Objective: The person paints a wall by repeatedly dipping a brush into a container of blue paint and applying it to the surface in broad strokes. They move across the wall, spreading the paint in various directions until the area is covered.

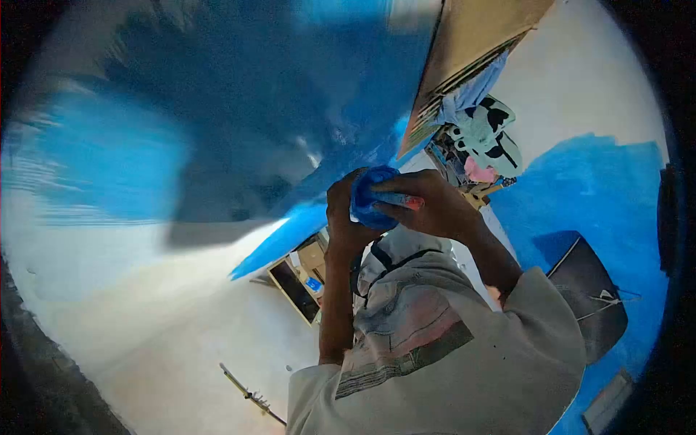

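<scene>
My left hand (344, 212) is closed around a small blue paint container (357, 201), held up in front of my chest. Blue paint coats the inside of the container. Over its open mouth, my right hand (436, 205) grips a paintbrush (397, 199) with a blue-smeared body and a red end. The brush's bristles are hidden from this view. Ahead of both hands is a wall (290, 87) with wide blue paint strokes, partly in shadow.
A wooden door panel (475, 36) stands at the upper right. Beside it are a blue cloth (475, 90), a black-and-white patterned cloth (489, 134) and a pink cloth (480, 170). A dark bag-like object (591, 304) hangs at right. Below left are an open wooden box (293, 290) and a metal rod (250, 395).
</scene>
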Tool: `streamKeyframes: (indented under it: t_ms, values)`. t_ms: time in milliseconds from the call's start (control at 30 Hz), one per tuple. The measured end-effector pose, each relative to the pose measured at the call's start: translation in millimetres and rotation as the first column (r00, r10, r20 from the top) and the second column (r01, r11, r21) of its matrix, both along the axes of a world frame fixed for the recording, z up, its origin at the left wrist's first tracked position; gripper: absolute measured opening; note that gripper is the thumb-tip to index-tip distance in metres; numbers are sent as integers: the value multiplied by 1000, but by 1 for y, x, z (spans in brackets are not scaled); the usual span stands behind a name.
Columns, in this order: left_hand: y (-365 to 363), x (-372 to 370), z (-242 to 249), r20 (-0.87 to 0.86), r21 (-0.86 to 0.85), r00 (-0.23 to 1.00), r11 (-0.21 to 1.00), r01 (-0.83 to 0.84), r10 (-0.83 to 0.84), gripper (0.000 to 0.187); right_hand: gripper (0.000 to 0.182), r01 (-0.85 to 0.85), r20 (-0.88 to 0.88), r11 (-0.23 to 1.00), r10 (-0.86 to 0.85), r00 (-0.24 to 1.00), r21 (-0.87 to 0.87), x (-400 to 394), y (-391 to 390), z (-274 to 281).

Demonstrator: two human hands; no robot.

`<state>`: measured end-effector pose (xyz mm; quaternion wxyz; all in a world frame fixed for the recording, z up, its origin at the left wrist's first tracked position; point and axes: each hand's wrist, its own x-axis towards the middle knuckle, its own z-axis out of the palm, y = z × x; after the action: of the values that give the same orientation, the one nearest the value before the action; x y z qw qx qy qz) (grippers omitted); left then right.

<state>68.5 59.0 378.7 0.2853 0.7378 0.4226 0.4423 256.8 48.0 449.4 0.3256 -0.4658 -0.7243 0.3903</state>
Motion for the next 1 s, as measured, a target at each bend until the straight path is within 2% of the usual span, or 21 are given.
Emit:
streamKeyframes:
  t_ms: [33,167,233,367,433,467,533,567,633,700,733,767,800,833,900,933,1000]
  values:
    - [-3,-1,-1,27,-20,999,999,-26,26,81,34,-1,84,999,4,996,-35,-1,1,4]
    - [-8,-5,9,-1,-34,994,994,-107,107,82,33,-14,8,1000,14,1000,-9,-8,8,14]
    - [-6,-6,13,-113,137,990,988,-69,85,84,29,-99,179,992,84,980,78,-10,11,9]
    - [-12,-5,24,-160,122,982,989,-80,100,86,28,-148,169,989,142,975,24,-12,12,4]
    - [-14,-8,19,-144,81,981,989,-122,133,91,31,-106,-3,991,107,994,85,-5,12,10]
    - [-16,-10,14,-146,81,980,988,-128,138,91,31,-111,-4,990,112,994,86,-1,10,16]
    - [-14,-10,9,7,-88,990,987,-137,138,94,32,-5,-68,1000,6,998,12,8,5,27]
    - [-17,-10,9,7,-85,991,987,-136,137,94,32,-4,-69,1000,5,998,14,10,3,26]
    - [-17,-5,30,98,-156,979,974,-163,179,87,25,161,-226,982,-180,957,-103,16,2,22]
    - [-15,-5,24,144,-174,975,974,-144,169,86,30,179,-199,974,-205,958,-138,27,4,10]
    - [-15,-6,21,188,-197,969,973,-124,161,86,32,197,-434,935,-314,844,-295,28,4,-3]
    - [-14,-7,18,190,-191,969,974,-124,160,86,34,165,-614,881,-433,660,-444,27,5,-11]
    - [-14,-7,17,180,-204,974,974,-102,140,88,37,227,-543,840,-502,673,-494,25,4,-10]
    - [-14,-7,17,169,-219,978,972,-80,119,91,37,228,-544,842,-499,675,-489,25,3,-14]
    - [-16,-6,20,173,-203,978,976,-76,113,90,34,180,-578,728,-647,497,-661,25,1,-31]
    - [-16,-5,22,175,-189,979,979,-71,105,90,34,181,-578,730,-646,499,-659,25,-2,-41]
    - [-15,-4,19,209,-189,973,981,-54,93,90,33,34,-670,717,-665,330,-696,23,-5,-53]
